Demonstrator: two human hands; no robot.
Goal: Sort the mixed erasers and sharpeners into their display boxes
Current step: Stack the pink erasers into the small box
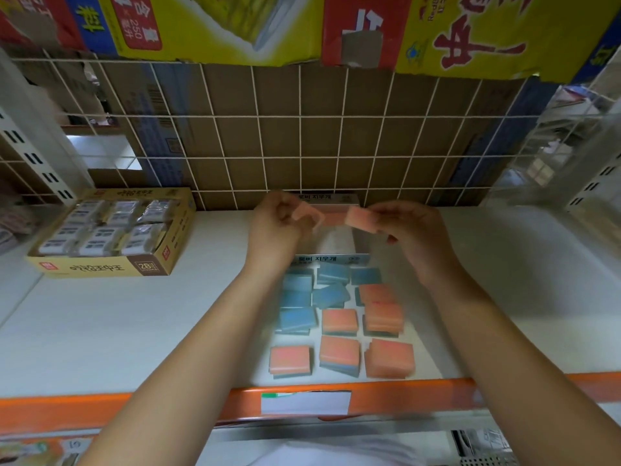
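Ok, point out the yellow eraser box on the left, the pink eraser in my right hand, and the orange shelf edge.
yellow eraser box [100, 268]: head view, front wall.
pink eraser [360, 220]: head view, its flat face.
orange shelf edge [403, 393]: head view, front strip.

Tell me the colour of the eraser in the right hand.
Pink-orange eraser, pinched by the right hand; head view.

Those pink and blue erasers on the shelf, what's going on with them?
A person is sorting erasers on a white shelf. The left hand pinches one pink eraser and the right hand pinches another pink eraser, both above an open display box. Nearer the person, blue erasers and pink erasers lie in loose stacks. A yellow box of wrapped erasers sits to the left.
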